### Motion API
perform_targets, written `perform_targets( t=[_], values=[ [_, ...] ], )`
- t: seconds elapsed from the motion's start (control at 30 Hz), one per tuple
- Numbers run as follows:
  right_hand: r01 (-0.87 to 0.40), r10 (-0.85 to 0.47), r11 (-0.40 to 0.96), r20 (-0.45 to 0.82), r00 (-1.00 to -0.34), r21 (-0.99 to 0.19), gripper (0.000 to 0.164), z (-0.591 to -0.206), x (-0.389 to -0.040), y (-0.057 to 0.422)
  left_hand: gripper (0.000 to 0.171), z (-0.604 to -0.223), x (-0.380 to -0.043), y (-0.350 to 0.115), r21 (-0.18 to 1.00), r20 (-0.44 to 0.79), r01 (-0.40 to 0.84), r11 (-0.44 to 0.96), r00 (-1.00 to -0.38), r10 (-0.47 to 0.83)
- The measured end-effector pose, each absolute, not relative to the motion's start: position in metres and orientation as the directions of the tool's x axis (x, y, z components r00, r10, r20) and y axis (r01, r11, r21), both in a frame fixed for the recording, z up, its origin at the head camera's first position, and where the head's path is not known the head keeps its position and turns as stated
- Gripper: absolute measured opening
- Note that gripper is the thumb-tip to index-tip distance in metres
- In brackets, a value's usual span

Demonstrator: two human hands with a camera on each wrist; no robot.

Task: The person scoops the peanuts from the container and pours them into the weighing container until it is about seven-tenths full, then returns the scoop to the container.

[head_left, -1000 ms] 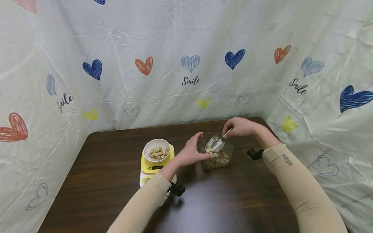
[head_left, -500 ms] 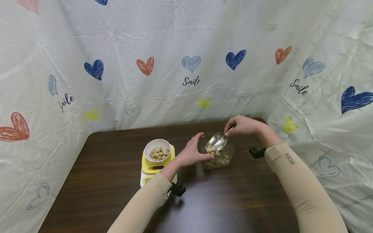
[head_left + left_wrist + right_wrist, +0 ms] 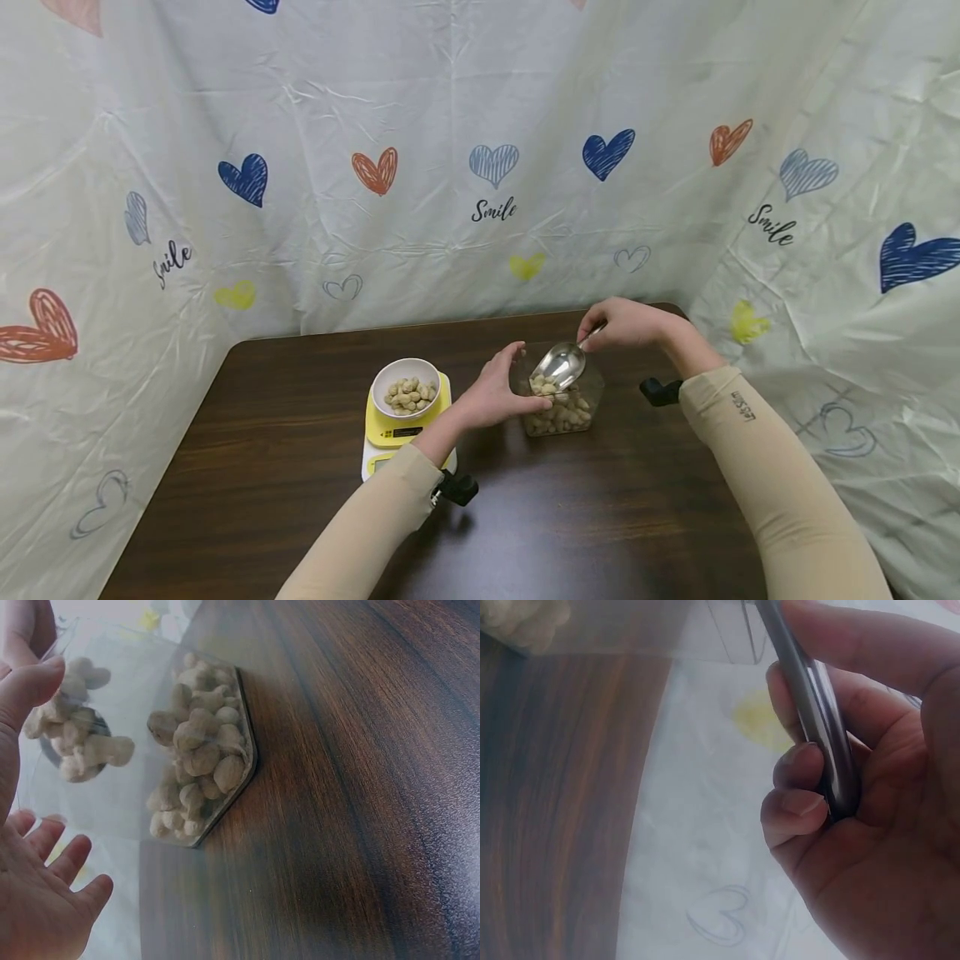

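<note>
A clear plastic container point(image 3: 594, 390) holds peanuts in their shells point(image 3: 567, 417) on the dark table. My left hand point(image 3: 489, 393) grips its left side near the rim, thumb on the near wall and fingers round the far side. In the left wrist view, peanuts point(image 3: 201, 746) lie along the container's bottom, and others show higher up behind the clear wall. My right hand point(image 3: 621, 323) holds a metal scoop point(image 3: 564, 363), tilted down inside the container with peanuts at its mouth. The right wrist view shows my fingers curled round the scoop's handle point(image 3: 826, 742).
Left of the container, a yellow and white kitchen scale point(image 3: 381, 432) bears a white bowl point(image 3: 381, 385) of peanuts. My left forearm passes over the scale's front corner. A white curtain point(image 3: 420, 275) printed with hearts hangs behind the table point(image 3: 262, 467).
My right hand has lifted the scoop's handle slightly, and the scoop has shifted a little, with more peanuts showing at its mouth. My left hand stays on the container.
</note>
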State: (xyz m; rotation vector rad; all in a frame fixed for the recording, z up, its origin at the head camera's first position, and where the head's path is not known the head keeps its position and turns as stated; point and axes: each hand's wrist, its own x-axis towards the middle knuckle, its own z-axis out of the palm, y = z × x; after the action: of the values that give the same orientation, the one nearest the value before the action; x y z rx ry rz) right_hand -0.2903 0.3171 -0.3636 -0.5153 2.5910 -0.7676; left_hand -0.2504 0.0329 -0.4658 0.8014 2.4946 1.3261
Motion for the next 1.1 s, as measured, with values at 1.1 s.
perform_targets(
  t=[1.1],
  values=[
    [-0.192,-0.439,0.753,-0.263,-0.859,-0.629,0.021,-0.3608,-0.2902,0.3247,0.111,-0.4642,-0.2474,0.0323,0.824,0.065,0.356,0.441,-0.832,0.550]
  ],
)
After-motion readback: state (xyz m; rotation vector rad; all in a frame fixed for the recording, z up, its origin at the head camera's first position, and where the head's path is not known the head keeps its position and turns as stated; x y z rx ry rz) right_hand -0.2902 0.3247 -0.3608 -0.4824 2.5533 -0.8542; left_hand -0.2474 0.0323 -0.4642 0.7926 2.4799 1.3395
